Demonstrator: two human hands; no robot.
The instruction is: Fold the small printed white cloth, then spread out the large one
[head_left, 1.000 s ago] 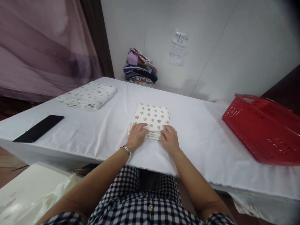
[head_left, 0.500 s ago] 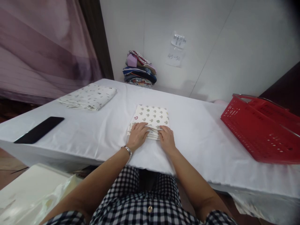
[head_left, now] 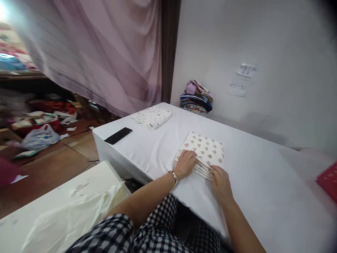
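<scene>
A folded white cloth [head_left: 204,144] with a grey and green mushroom-like print lies on the white-covered table, its layers showing along the near edge. My left hand [head_left: 185,165] grips that edge near its left corner, fingers on top and a bracelet at the wrist. At the near right corner, my right hand [head_left: 221,181] pinches the top layers, which are lifted slightly off those below. Another folded white printed cloth [head_left: 152,117] rests farther off to the left, with a black phone-like slab [head_left: 118,135] nearer the table's left edge.
Against the wall stands a stack of folded fabrics [head_left: 196,98]. Part of a red basket [head_left: 328,181] shows at the right. A pale curtain [head_left: 123,52] hangs behind the table. At lower left is a white surface [head_left: 86,179] bearing a plastic bag [head_left: 68,225]; bags and clutter cover the floor beyond.
My view has swung left, bringing the floor clutter in and pushing most of the red basket out. Both hands stay at the cloth's near edge, which gapes a little more on the right.
</scene>
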